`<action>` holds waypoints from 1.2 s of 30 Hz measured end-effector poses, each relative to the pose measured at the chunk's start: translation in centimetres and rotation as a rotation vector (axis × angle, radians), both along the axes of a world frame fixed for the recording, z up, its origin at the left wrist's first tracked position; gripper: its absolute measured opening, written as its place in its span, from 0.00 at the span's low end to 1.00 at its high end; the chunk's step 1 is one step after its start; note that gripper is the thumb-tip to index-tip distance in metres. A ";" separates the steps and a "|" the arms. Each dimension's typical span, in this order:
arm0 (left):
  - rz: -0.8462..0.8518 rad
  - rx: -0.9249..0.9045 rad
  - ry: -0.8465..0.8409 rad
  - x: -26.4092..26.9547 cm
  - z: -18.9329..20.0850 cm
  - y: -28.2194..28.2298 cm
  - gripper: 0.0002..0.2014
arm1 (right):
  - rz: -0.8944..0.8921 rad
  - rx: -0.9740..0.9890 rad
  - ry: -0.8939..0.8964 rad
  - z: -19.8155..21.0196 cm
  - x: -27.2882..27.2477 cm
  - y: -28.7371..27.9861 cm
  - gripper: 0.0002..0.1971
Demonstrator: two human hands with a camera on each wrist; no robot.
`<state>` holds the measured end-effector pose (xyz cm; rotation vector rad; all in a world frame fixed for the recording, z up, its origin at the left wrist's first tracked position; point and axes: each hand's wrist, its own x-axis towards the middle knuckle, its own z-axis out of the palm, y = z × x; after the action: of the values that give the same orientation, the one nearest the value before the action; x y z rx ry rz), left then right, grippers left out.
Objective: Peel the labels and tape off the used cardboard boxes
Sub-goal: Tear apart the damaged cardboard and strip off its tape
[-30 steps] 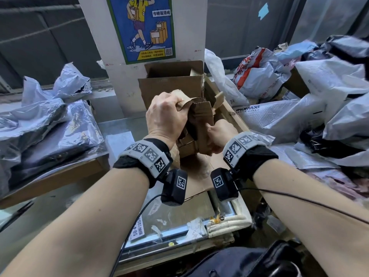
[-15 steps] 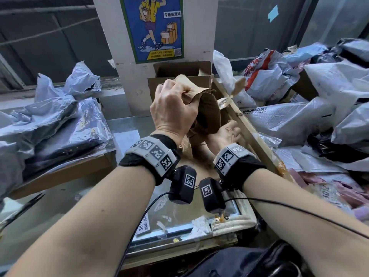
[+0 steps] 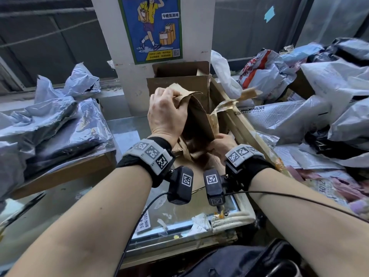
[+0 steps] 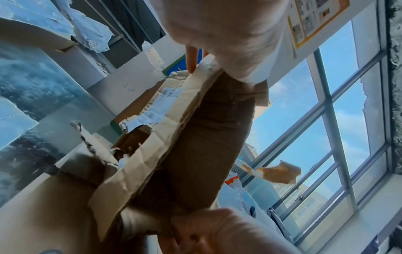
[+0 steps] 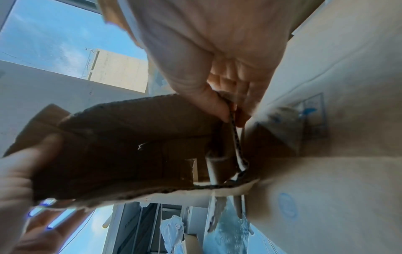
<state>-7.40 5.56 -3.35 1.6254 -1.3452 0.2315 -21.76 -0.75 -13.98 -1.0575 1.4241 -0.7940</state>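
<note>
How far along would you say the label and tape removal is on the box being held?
Partly done: brown tape hangs loose beside the torn cardboard box. In hand: the left hand grips its top edge, the right hand its lower end. Left: a half-torn white label clings to it.

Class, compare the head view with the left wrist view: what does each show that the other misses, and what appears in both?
Only the head view shows the blue poster, the wristbands and the open box behind. Only the left wrist view shows a torn white label on the cardboard's pale outer face. Both show the left hand gripping the crumpled cardboard at its top, the right hand holding it below, and a loose strip of brown tape.
</note>
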 end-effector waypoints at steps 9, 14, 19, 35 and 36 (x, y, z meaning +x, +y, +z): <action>-0.151 0.126 0.151 -0.1 -0.1 -0.8 0.33 | 0.027 0.089 -0.207 1.5 -0.8 2.4 0.30; -0.323 0.325 0.207 -0.1 -0.6 -0.5 0.53 | 0.122 0.126 -0.139 1.7 -1.6 1.8 0.21; -0.369 0.365 0.120 -0.1 -1.3 -1.2 0.35 | 0.132 0.062 -0.103 2.1 -1.1 2.0 0.09; -0.325 0.574 -0.063 -1.9 -4.2 -2.7 0.32 | 0.178 0.007 -0.616 3.8 -3.4 3.0 0.35; -0.341 0.591 -0.073 -2.0 -4.1 -2.6 0.32 | 0.131 0.009 -0.584 3.9 -3.1 2.9 0.29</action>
<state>-9.36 2.92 -7.44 1.8264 -1.8343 -0.3469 -24.82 2.16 -10.09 -0.8104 0.8529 -0.9066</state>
